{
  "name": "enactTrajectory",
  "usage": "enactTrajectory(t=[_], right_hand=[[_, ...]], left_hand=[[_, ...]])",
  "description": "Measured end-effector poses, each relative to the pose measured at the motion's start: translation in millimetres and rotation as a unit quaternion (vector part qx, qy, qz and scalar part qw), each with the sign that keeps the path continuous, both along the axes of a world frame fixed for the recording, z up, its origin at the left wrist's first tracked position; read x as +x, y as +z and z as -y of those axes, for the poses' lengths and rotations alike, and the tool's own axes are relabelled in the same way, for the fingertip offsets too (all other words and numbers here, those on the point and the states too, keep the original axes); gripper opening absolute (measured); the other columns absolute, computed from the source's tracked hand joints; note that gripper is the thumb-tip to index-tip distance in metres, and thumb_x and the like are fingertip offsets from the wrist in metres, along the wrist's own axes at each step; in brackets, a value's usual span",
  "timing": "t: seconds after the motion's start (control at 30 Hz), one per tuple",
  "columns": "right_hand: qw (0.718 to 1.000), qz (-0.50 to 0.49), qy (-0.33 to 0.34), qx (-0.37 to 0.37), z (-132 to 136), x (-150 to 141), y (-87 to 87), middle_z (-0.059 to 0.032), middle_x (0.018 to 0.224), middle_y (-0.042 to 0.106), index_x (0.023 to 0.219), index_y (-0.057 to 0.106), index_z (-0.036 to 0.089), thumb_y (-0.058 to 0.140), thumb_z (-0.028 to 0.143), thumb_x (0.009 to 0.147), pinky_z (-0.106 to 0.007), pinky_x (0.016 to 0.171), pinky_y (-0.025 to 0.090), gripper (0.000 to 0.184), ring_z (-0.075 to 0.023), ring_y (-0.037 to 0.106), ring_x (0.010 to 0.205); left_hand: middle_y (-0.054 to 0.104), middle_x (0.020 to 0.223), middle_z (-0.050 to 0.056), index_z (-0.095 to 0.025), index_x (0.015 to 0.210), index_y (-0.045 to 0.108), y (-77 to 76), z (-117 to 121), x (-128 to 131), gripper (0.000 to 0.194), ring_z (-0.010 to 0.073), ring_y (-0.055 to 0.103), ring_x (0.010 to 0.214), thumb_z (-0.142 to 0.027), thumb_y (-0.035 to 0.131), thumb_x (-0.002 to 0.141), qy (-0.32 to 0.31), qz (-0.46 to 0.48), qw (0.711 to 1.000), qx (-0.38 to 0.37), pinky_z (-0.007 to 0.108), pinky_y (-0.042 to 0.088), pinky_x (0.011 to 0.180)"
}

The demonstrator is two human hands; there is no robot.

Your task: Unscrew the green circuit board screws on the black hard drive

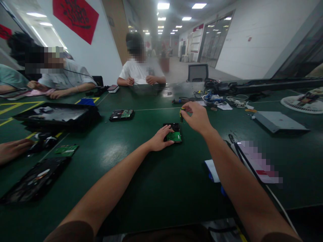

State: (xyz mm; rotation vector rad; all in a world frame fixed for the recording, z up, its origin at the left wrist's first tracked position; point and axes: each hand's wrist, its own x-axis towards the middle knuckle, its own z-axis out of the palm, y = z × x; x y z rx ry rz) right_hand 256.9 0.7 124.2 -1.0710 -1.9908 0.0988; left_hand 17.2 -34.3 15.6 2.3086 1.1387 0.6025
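A black hard drive with a green circuit board lies on the green table in front of me. My left hand grips it from the left, fingers across its top and thumb along its near edge. Just above and to the right, my right hand pinches a short yellow-and-black screwdriver, held nearly upright with its lower end down. The screwdriver's tip is too small to make out, and I cannot tell whether it touches the drive.
Another hard drive lies to the left, beyond it a black tray. A black casing and a loose circuit board sit nearer. Cables and a grey metal panel are at right. Other people sit across and left.
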Motion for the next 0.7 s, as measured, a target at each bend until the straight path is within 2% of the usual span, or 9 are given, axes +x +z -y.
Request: enactTrajectory(t=[0.2,0.4,0.53,0.7], right_hand=[[1.000,-0.025,-0.015,-0.010,-2.0,0.8,-3.0,-0.0099,0.099,0.072,0.101,0.063,0.022,0.067,0.030,0.092,-0.043,0.084,0.054,0.012,-0.0268,0.068,0.090],[1.000,-0.005,-0.015,0.012,-0.3,0.3,-0.7,-0.0102,0.100,0.072,0.099,0.066,0.022,0.064,0.030,0.094,-0.043,0.088,0.053,0.009,-0.0272,0.067,0.094],[0.999,-0.020,-0.035,-0.002,-0.2,-0.2,-0.7,-0.0097,0.099,0.073,0.096,0.063,0.023,0.067,0.033,0.092,-0.043,0.084,0.053,0.012,-0.0273,0.067,0.090],[1.000,-0.018,-0.013,-0.006,-0.8,0.2,-1.3,-0.0085,0.097,0.074,0.098,0.067,0.024,0.065,0.035,0.094,-0.043,0.086,0.054,0.012,-0.0270,0.069,0.090]], left_hand=[[0.024,0.174,0.013,-0.024,0.151,0.049,-2.0,-0.8,-0.1,0.066,0.0337,0.015,0.164,-0.048,0.069,0.093,0.004,-0.002,1.000,0.000,0.059,0.015,0.132],[0.023,0.175,0.014,-0.022,0.151,0.049,-1.9,-1.2,-0.9,0.067,0.0335,0.014,0.164,-0.049,0.069,0.092,-0.001,-0.004,1.000,-0.001,0.057,0.015,0.133],[0.023,0.175,0.013,-0.024,0.151,0.049,-1.0,-0.9,-0.7,0.067,0.0338,0.014,0.164,-0.049,0.069,0.092,0.000,-0.004,1.000,-0.006,0.059,0.015,0.132],[0.023,0.175,0.013,-0.023,0.151,0.049,-0.7,-0.9,-0.2,0.066,0.0341,0.014,0.164,-0.049,0.068,0.093,0.001,-0.006,1.000,0.000,0.058,0.015,0.132]])
